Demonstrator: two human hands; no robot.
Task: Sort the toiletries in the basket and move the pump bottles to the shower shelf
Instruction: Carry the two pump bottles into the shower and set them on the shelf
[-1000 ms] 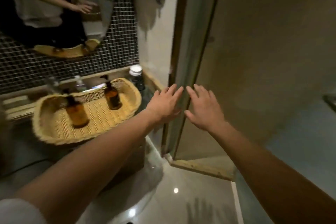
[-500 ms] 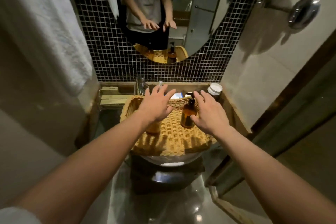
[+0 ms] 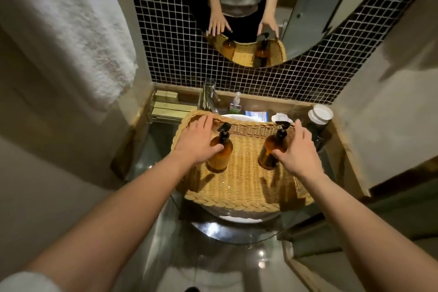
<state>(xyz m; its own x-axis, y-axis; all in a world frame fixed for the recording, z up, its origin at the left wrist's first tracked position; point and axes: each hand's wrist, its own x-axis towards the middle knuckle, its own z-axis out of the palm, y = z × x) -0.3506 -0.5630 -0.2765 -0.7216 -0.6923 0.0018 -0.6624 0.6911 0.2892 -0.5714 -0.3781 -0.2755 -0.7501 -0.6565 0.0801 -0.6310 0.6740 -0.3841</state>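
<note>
Wicker basket (image 3: 239, 194) at frame centre, left hand (image 3: 198, 141) fingers spread against left amber pump bottle (image 3: 219, 152), right hand (image 3: 297, 148) fingers spread against right amber pump bottle (image 3: 270, 149), neither gripped.

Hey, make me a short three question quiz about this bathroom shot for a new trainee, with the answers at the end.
1. How many pump bottles stand in the basket?
2. True or false: the left bottle is lying on its side.
3. Which item sits outside the basket, at the back right of the counter? A) a white-lidded jar B) a hairbrush C) a razor

Key
1. Two: the left bottle and the right bottle, both brown with black pumps.
2. False. It stands upright, with the left hand at its side; the right hand is at the other bottle.
3. A, the white-lidded jar.
</note>
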